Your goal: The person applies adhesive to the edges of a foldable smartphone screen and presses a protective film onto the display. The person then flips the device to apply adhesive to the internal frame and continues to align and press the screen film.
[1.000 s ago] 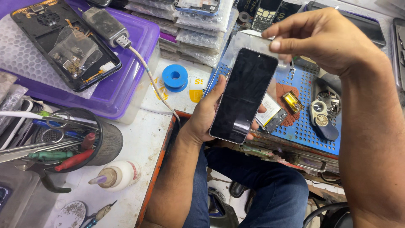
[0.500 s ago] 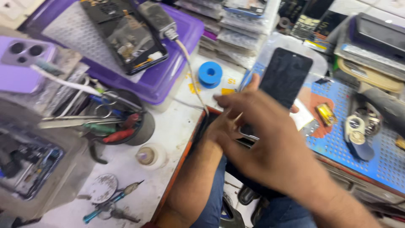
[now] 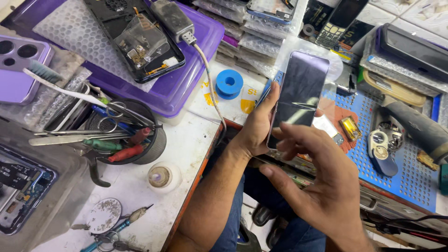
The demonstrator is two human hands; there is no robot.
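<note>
Glossy and dark, the smartphone (image 3: 298, 98) stands almost upright in the middle of the view, above the blue perforated mat (image 3: 406, 172) on the right part of the worktop (image 3: 186, 144). The left hand (image 3: 254, 128) holds it from the left edge, thumb along the side, fingers pressed behind the body. The right hand (image 3: 322, 186) is nearer to the camera, its fingers half spread and slightly curled, the fingertips (image 3: 284, 132) at the lower part of the glass; whether they really touch it I cannot tell. It holds nothing.

To my judgement the step in hand is checking or wiping the screen face while the other hand keeps the device steady. A next move would call for a light, flat contact, because the glass is smooth and slippery and the grip is only at one edge.

Around it are many textures. A purple plastic tray (image 3: 196, 84) at the far left carries an opened phone body (image 3: 135, 39) on bubble wrap. A round black tool holder (image 3: 140, 135) keeps scissors, tweezers and screwdrivers with red and green handles. A blue spool (image 3: 228, 83) lies between the tray and the phone. A small white bottle (image 3: 161, 177) stands near the worktop edge.
</note>
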